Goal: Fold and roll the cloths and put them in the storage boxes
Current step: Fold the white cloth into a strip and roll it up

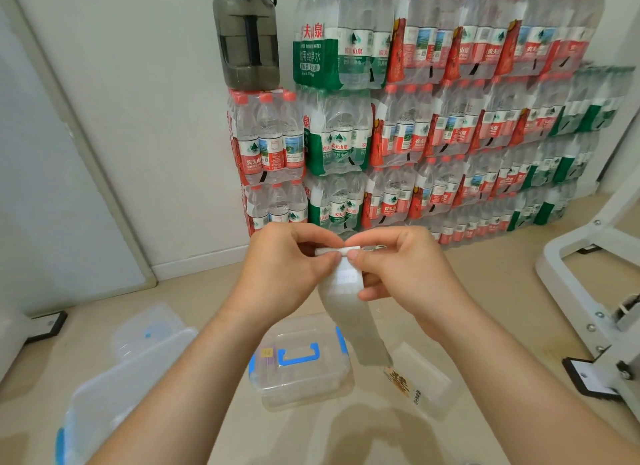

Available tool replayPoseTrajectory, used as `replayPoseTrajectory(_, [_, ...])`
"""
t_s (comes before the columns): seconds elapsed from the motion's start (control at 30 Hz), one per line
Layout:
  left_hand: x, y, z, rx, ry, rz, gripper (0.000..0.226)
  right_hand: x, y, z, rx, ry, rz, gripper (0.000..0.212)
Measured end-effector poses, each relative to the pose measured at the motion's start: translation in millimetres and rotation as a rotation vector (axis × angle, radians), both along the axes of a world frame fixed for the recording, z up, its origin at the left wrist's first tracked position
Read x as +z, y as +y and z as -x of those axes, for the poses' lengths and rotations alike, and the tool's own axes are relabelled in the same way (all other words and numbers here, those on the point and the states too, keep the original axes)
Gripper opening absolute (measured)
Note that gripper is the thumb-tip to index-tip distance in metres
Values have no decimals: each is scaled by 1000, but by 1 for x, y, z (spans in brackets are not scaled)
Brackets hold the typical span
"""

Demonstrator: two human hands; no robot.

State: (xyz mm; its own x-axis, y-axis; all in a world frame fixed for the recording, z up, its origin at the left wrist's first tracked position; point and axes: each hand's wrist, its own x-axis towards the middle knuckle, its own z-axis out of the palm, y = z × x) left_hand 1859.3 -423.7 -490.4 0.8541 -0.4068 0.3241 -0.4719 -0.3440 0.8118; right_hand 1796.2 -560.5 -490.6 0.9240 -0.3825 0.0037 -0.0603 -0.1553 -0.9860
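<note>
A narrow, pale grey-white cloth (349,312) hangs in the air in front of me, folded into a long strip. My left hand (284,270) and my right hand (405,270) both pinch its top edge, where a small tight roll sits between my thumbs and fingers. The strip's loose end dangles down over the floor. Below it stands a clear storage box (304,367) with a blue handle and blue clips on its shut lid. To the left is a larger clear box (114,388), and a lid (149,329) lies beyond it.
A clear container (422,381) with a printed label lies right of the middle box. Stacked packs of water bottles (415,118) line the back wall, with a dark jug (247,34) on top. A white metal frame (588,291) stands at the right, a door at the left.
</note>
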Motion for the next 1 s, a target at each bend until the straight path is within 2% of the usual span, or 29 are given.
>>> replayPoseTrajectory(0.13, [0, 2, 2, -10, 17, 36, 23, 4, -1, 3, 30, -5, -123, 16])
replayPoseTrajectory(0.33, [1, -1, 5, 15, 52, 101, 23, 5, -3, 4, 42, -33, -125, 16])
replayPoseTrajectory(0.4, [1, 0, 5, 2, 132, 163, 22, 5, -3, 4, 35, -56, -94, 17])
replayPoseTrajectory(0.53, [3, 3, 3, -95, 425, 296, 10, 7, -6, 3, 12, -87, -40, 18])
replayPoseTrajectory(0.6, [4, 5, 3, -120, 472, 324, 7, 8, -7, 3, 12, -89, -22, 18])
replayPoseTrajectory(0.77, [2, 6, 2, -17, 165, 131, 6, 9, -4, 4, 35, -52, -11, 20])
replayPoseTrajectory(0.87, [2, 7, 2, -37, -11, 46, 7, 11, -4, 6, 59, -38, -32, 17])
replayPoseTrajectory(0.93, [2, 7, 3, -60, -40, 45, 9, 12, -4, 6, 61, -40, -46, 16])
replayPoseTrajectory(1.0, [3, 7, 3, -61, 19, 107, 10, 11, -6, 6, 51, -44, -69, 16])
